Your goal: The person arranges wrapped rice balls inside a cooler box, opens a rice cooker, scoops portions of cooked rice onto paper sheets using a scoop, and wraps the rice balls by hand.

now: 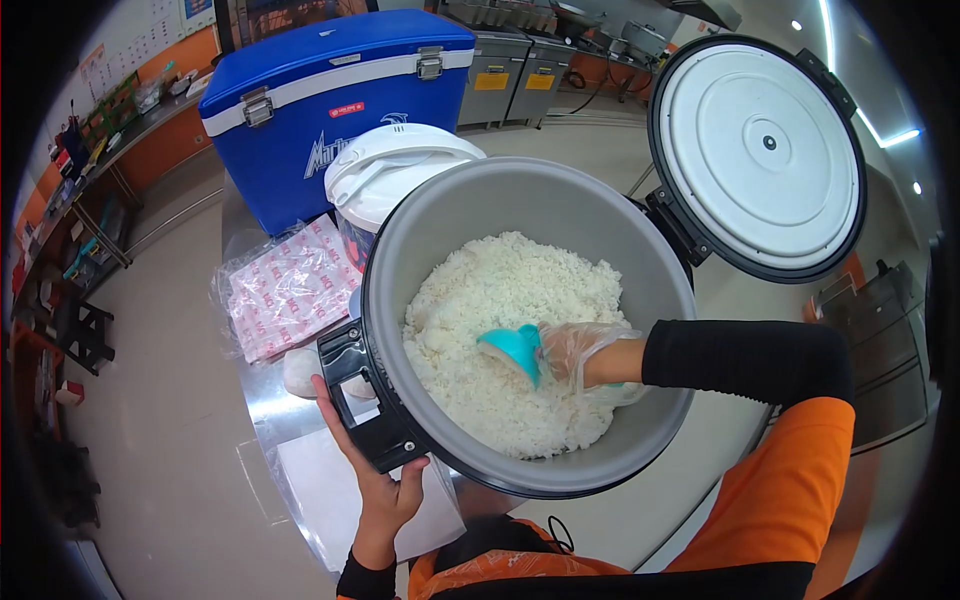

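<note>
A large round rice cooker (540,183) with a grey inner wall holds a heap of white cooked rice (510,275). My right hand (568,352), in a clear plastic glove, reaches into it from the right. Its fingers are closed on a teal rice scoop (513,350), whose edge rests against the rice; the glove and hand partly hide it. At the lower left, my bare left hand (385,503) grips the cooker's black handle (375,435), with the thumb beneath and a finger along its outer side. The cooker's white lid (765,150) stands raised on its hinge at the upper right.
Behind the cooker are a blue cooler box (350,95) and a white-lidded bucket (400,165). A bag of pink-printed wrappers (290,290) lies on the metal table (268,400) at left. White sheets (320,490) lie near my left hand. Fryers (510,70) stand at the back.
</note>
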`<state>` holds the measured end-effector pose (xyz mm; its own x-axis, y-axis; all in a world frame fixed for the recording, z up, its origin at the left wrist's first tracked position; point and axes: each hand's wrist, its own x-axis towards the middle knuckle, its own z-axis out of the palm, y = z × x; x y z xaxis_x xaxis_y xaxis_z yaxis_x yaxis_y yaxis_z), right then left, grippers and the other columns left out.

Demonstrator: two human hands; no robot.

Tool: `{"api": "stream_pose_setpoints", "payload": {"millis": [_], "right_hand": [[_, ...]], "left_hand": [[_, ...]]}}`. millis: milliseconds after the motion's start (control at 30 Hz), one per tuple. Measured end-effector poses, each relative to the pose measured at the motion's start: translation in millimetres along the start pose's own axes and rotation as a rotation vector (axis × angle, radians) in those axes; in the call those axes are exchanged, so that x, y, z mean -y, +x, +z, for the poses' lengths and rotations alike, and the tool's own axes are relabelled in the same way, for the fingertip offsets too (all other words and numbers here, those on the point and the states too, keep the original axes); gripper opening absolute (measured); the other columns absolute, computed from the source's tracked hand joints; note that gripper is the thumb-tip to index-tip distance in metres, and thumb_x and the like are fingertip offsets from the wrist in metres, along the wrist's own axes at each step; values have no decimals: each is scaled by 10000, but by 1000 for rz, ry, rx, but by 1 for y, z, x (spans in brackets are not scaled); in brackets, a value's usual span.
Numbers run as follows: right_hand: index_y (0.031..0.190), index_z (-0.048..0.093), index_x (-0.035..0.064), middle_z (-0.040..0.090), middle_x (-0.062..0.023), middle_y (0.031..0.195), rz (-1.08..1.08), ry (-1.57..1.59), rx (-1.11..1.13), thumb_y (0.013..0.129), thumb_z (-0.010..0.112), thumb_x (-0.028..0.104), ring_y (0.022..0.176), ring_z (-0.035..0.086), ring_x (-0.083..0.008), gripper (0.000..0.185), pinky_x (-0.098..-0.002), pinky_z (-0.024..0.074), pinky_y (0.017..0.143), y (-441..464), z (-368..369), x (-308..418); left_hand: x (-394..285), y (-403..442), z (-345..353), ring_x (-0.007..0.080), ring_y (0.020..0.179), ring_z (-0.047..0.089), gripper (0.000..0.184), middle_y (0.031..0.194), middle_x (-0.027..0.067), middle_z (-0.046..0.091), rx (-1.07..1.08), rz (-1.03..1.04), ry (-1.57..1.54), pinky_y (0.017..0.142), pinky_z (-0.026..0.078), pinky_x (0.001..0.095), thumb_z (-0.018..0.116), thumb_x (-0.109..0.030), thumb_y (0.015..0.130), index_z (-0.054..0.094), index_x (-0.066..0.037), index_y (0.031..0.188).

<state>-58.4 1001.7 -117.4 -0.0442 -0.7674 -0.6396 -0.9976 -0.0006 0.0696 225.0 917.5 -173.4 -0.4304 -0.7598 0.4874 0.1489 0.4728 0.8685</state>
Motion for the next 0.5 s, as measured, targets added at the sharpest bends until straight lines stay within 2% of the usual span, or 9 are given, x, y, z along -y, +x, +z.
{"api": "stream_pose_setpoints", "payload": {"millis": [100, 200, 233, 300, 367, 467, 500], "right_hand": [[800, 606, 24, 577, -114, 678, -333, -208, -176, 800, 555, 87, 629, 591, -249, 81, -352, 491, 575, 33, 69, -22], [980, 574, -11, 627, -96, 812, -175, 2, -3, 958, 465, 225, 768, 625, -211, 260, -293, 509, 675, -4, 32, 2], [1135, 555, 17, 655, -85, 857, 171, 200, 82, 946, 490, 249, 823, 625, -223, 307, -305, 512, 706, -12, 6, 30], [1030, 585, -6, 656, -167, 870, 224, 424, 16, 858, 519, 130, 792, 655, -284, 229, -370, 525, 655, -17, 4, 50], [1133, 526, -42, 652, -223, 915, 219, 474, -115, 858, 498, 83, 818, 668, -332, 304, -429, 536, 660, -41, -22, 66], [1232, 449, -63, 643, -233, 959, 213, 459, 121, 908, 453, 149, 848, 662, -332, 387, -436, 533, 696, -50, -62, 78], [1235, 447, -65, 642, -233, 960, 180, 487, 96, 917, 444, 162, 852, 661, -332, 391, -433, 532, 704, -52, -59, 77]], "left_hand": [[1, -1, -2, 375, 1436, -8, 1099, 1543, 243, -68, 3, 12, 46, 1140, 47, 443, 662, -440, 824, -114, 2, 1464], [3, -1, -2, 378, 1436, -9, 1097, 1542, 246, -72, 1, 23, 54, 1140, 46, 445, 662, -441, 824, -110, -1, 1466], [2, 0, -1, 376, 1436, -8, 1096, 1542, 247, -72, 0, 24, 56, 1140, 47, 443, 662, -441, 824, -109, 0, 1467], [1, 0, -1, 372, 1437, -6, 1094, 1543, 245, -70, -6, 23, 56, 1141, 49, 440, 662, -440, 825, -107, 1, 1467], [1, -1, 0, 367, 1437, -4, 1091, 1544, 240, -66, -16, 25, 48, 1141, 52, 439, 661, -439, 826, -105, 2, 1467], [0, -1, 1, 358, 1439, 2, 1096, 1548, 230, -62, -24, 7, 4, 1143, 55, 433, 674, -422, 818, -98, 7, 1466], [1, 0, 0, 355, 1439, 2, 1099, 1549, 226, -60, -17, 7, 16, 1143, 56, 432, 680, -416, 813, -96, 9, 1466]]}}
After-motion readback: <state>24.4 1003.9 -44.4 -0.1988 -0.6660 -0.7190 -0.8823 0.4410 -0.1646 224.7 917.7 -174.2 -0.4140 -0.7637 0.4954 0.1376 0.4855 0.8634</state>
